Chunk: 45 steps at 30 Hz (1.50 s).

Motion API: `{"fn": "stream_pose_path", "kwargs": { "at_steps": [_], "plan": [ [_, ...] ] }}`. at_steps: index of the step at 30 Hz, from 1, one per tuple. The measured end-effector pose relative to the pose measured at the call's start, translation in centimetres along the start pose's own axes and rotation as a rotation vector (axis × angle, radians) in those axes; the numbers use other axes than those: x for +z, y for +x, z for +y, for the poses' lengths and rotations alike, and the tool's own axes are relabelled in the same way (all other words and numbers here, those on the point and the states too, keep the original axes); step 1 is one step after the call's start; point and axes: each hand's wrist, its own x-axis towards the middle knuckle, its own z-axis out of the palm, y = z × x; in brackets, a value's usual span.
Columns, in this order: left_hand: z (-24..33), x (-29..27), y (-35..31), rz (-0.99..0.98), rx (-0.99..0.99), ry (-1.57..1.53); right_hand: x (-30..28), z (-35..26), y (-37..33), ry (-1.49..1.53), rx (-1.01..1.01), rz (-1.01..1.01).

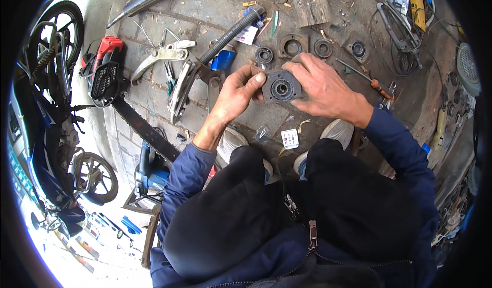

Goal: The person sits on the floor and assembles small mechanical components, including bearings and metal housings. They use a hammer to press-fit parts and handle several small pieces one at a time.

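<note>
Between my two hands is a dark square bearing housing [275, 94] with a round bearing in its middle and holes at its corners. My left hand [240, 91] pinches its left edge, thumb on top. My right hand [324, 87] grips the right side, fingers over the far edge and thumb below. Just beyond it on the floor lie a loose bearing [264, 56], a square flange with a round opening [292, 46], a ring-shaped part [323, 48] and another flanged housing [357, 49]. What lies under the held housing is hidden.
A gear puller [163, 57] with a long threaded screw [233, 36] lies left of centre. Farther left are a red and black chainsaw [106, 70] and a motorcycle [43, 129]. A screwdriver [376, 87] lies to the right, a wooden block [310, 4] ahead, a yellow angle grinder [416, 6] far right.
</note>
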Motion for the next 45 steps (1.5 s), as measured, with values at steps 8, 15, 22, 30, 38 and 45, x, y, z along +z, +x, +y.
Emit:
{"fn": "stream_pose_path", "kwargs": {
  "at_steps": [8,15,22,30,38,45],
  "plan": [
    [-2.1,-0.8,-2.7,0.005,0.017,0.128,2.4,-1.6,-3.6,0.362,0.374,-0.070],
    [-4.1,-2.0,-4.5,-0.078,0.294,0.627,8.1,-2.8,-6.1,0.718,0.617,0.013],
    [-5.7,-2.8,-6.9,-0.097,0.346,0.812,12.7,-4.0,-7.8,0.374,0.303,-0.037],
    [-6.4,-2.3,-8.9,0.003,-0.024,0.621,13.6,-4.4,-7.7,0.314,0.284,-0.051],
    [-6.9,-0.8,-8.5,0.156,-0.161,0.496,9.5,-2.0,-10.3,0.399,0.501,-0.065],
    [-5.7,-1.2,-8.1,0.157,-0.239,0.472,3.1,0.8,-20.5,0.257,1.265,0.288]
  ]
}}
